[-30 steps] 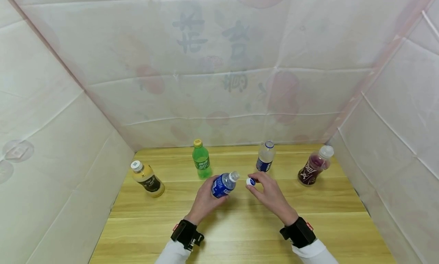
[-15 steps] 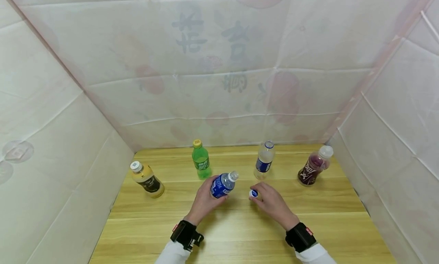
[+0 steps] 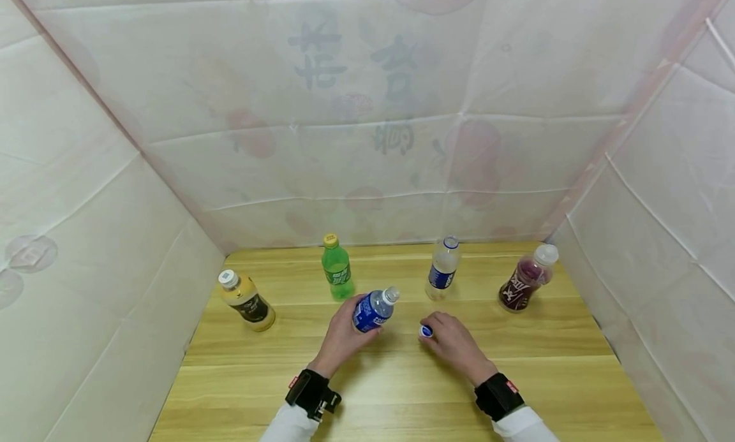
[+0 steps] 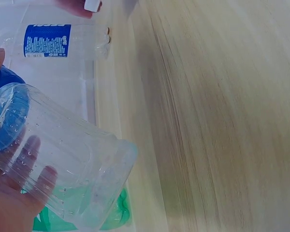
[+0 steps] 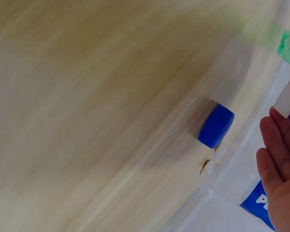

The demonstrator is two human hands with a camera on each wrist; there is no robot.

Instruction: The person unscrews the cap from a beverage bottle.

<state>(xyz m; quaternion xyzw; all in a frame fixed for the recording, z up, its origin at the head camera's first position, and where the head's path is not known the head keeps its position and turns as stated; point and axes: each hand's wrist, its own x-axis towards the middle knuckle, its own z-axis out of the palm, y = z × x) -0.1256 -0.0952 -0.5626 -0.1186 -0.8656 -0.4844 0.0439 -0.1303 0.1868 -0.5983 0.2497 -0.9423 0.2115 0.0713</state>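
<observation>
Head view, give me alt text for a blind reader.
A left hand grips a tilted, blue-labelled bottle; the right hand pinches a small cap over a wooden table. Standing left to right: yellow bottle, green bottle, clear bottle, purple bottle.

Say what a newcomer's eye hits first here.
First, the tilted blue-labelled bottle, low centre in the head view, in the left hand, and the white cap pinched in the right hand. Then the bright green bottle behind the left hand, and the purple bottle at far right.
</observation>
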